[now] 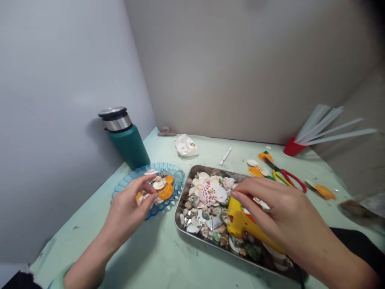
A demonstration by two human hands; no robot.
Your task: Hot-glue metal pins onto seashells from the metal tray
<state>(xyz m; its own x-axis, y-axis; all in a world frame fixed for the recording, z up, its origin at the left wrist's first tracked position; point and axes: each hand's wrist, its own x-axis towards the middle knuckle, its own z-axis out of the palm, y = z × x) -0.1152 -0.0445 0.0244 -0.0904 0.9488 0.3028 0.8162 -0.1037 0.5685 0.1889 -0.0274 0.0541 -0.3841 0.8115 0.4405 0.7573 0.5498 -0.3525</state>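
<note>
My left hand (130, 208) hovers over the near edge of a blue glass dish (177, 176) of shells, its fingers pinched together on a small pale shell. My right hand (279, 212) reaches across a steel tray (179, 208) heaped with mixed seashells, its fingers curled over a yellow glue gun (240, 222) that lies in the tray. The gun's nozzle points left beneath the fingertips. Large white and red-speckled shells (210, 192) lie just left of those fingertips.
A teal flask (124, 138) with a steel lid stands at the back left. Behind the tray lie a crumpled wrapper (186, 145), a white pen (225, 156), orange shells and red-yellow scissors (284, 176). A red cup (291, 147) of glue sticks stands at the back right by the wall.
</note>
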